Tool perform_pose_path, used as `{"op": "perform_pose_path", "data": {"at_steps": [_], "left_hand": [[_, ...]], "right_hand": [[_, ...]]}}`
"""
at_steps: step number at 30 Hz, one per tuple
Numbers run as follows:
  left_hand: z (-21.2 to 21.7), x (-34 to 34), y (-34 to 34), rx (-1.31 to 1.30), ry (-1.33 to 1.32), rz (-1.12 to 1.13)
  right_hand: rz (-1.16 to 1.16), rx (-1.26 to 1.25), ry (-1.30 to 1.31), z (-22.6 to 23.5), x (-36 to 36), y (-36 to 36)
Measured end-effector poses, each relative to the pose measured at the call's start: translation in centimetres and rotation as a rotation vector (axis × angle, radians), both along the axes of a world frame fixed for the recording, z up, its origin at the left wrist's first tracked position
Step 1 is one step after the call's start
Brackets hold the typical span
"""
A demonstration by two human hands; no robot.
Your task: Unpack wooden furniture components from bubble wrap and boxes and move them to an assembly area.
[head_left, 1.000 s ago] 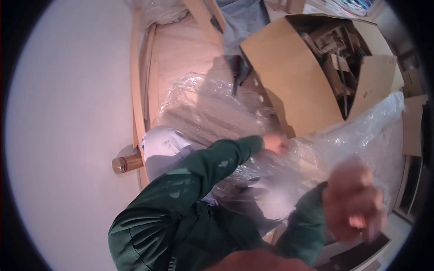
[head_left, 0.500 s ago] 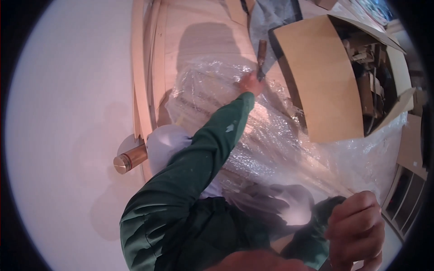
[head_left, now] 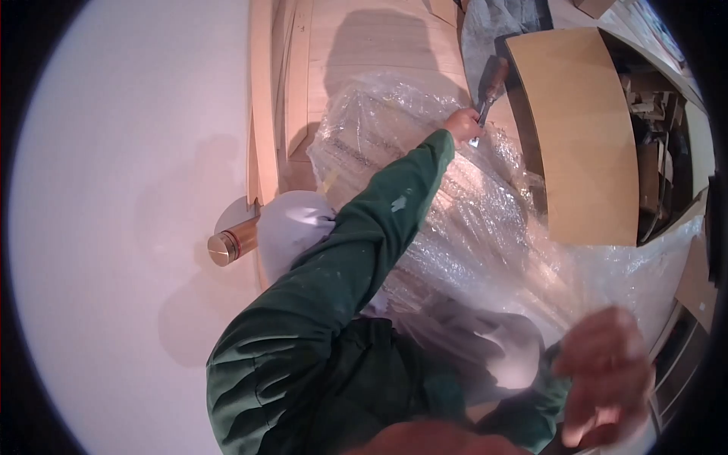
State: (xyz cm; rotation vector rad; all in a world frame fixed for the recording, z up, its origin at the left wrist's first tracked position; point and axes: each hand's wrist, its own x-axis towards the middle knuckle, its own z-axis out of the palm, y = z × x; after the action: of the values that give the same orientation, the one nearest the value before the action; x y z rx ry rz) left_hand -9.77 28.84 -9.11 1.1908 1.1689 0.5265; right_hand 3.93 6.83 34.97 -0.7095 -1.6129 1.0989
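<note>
At the end of my stretched-out left arm, my left hand point(head_left: 462, 127) is closed around the metal part of a chisel point(head_left: 495, 77). The chisel's brown wooden handle points up and away to the right, and its bright end shows just below my fingers. Crinkled clear plastic wrap point(head_left: 394, 129) spreads under that hand and arm. Close to the camera at the lower right, my right hand point(head_left: 607, 379) is raised and smeared by motion. Its fingers are too blurred to show whether they hold anything.
An open cardboard box point(head_left: 580, 136) with wood scraps inside stands at the right. Long wooden strips point(head_left: 262, 98) lie along the white wall point(head_left: 129, 189). A copper-coloured cylinder point(head_left: 233, 241) sits by my knee point(head_left: 292, 227). Dark grey cloth-like material point(head_left: 500, 23) lies at the far side.
The chisel has tilted to the right in my left hand, and its bright end now shows. My right hand has turned and blurred. The whole view has shifted slightly.
</note>
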Motion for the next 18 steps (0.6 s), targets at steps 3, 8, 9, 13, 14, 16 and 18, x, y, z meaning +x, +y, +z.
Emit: {"op": "perform_pose_path", "data": {"at_steps": [3,8,9,13,14,16,18], "left_hand": [[6.1,0.0,-1.2,-0.083,-0.336,-0.124],[15.7,2.3,-1.7,-0.082,-0.424,-0.336],[16.4,2.3,-2.4,-0.064,-0.390,-0.344],[14.0,1.6,-5.8,-0.142,-0.282,-0.456],[13.5,2.1,-7.2,-0.198,-0.284,-0.465],[13.2,2.9,-10.1,-0.291,-0.276,-0.490],[11.6,3.6,-12.2,-0.303,-0.295,-0.519]], "right_hand": [[-0.513,-0.055,-0.242,-7.4,1.7,1.8],[-0.649,-0.445,-0.462,-20.6,6.1,4.8],[-0.648,-0.429,-0.403,-21.4,5.8,4.8],[-0.613,-0.429,-0.637,-21.5,5.0,4.3],[-0.585,-0.326,-0.837,-23.0,5.5,3.7],[-0.563,-0.233,-1.034,-25.0,6.4,2.0],[-0.409,-0.528,-0.962,-26.1,6.5,0.7]]}}
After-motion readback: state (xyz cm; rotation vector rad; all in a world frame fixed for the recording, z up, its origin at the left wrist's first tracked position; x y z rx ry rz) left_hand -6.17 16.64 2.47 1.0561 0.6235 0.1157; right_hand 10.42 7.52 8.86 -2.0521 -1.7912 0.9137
